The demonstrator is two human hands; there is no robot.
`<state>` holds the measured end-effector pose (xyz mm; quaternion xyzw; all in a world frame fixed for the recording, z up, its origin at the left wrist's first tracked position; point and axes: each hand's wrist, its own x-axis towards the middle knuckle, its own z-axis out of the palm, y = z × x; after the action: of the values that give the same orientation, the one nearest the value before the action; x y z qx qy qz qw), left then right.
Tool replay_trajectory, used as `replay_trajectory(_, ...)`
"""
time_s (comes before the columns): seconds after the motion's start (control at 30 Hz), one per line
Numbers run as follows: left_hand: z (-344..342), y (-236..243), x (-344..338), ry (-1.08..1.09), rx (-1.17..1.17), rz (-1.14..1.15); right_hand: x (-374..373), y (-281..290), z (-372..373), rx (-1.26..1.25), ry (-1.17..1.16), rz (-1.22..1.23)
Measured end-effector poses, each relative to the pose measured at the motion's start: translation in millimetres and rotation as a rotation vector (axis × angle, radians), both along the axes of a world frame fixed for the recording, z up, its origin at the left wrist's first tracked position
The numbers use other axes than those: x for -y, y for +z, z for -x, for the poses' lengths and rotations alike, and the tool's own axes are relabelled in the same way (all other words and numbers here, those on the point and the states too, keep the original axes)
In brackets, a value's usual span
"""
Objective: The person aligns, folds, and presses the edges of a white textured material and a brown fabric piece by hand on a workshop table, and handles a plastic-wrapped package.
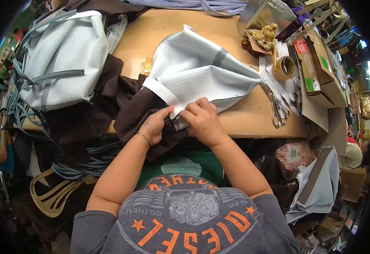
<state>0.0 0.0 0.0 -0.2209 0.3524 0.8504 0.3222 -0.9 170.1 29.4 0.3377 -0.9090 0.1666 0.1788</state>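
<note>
A pale, quilted fabric bag piece (202, 55) lies across the table before me, with a grey strap band near its right end. White edging tape (163, 91) runs along its near left side, where dark brown cloth (136, 101) joins it. My left hand (154, 122) pinches the edging's lower end, thumb on top. Close beside it, my right hand (204, 120) grips the pale fabric's near edge with bent fingers. A small dark piece shows between the hands; its kind is unclear. Another pale bag piece (66, 55) with grey straps sits at the left.
Scissors (276, 110) lie on the table at the right, near white fabric strips (282, 91) and a tape roll (285, 67). Cardboard boxes (320, 67) stand beyond. Grey cording (81, 163) hangs below the table's left edge. Other people appear at both sides.
</note>
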Motion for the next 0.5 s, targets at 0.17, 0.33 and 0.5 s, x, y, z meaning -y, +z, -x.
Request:
replay_trajectory(0.17, -12, 12, -6, 0.072, -0.027, 0.2, -7, -4, -2, -0.125, 0.103, -0.001)
replay_trajectory(0.33, -12, 10, -19, 0.132, -0.073, 0.232, -11, -5, -5, -0.165, 0.082, 0.017)
replay_trajectory(0.5, -7, 5, -18, 0.18, -0.001, 0.244, -13, -18, -6, -0.079, 0.093, 0.086)
